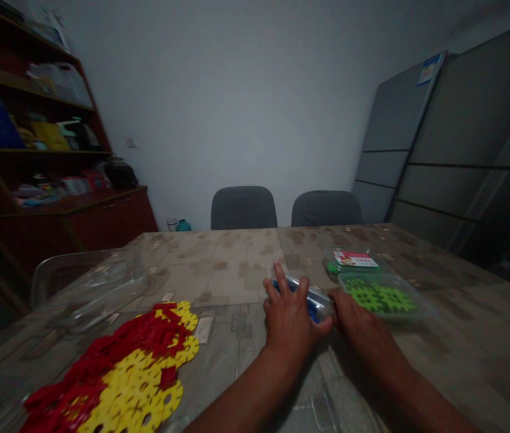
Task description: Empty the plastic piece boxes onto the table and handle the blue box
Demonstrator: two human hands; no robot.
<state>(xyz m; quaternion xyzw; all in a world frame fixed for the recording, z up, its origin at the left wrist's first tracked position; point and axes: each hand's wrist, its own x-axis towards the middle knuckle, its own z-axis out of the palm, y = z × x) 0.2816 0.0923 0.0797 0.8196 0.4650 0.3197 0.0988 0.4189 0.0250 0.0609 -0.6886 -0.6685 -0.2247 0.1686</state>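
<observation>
A small clear plastic box (316, 302) with something blue inside is between my hands at the table's middle. My left hand (285, 316) lies over it with the fingers spread across the top and the thumb at its right end, hiding much of it. At the box's right end, my right hand (354, 319) has its fingers closed on the edge. Just right of that hand stands a clear container (421, 307) of bright green snowflake-shaped pieces (379, 297). Behind it is another clear box with a red and white label (355, 258) and green contents.
A pile of red pieces (124, 346) and yellow notched discs (135, 385) covers the table's left front. Beyond it lies a large clear plastic tub (88, 282). Two grey chairs (243, 207) stand behind the patterned tablecloth (219, 258). Shelves (33, 150) rise at the left.
</observation>
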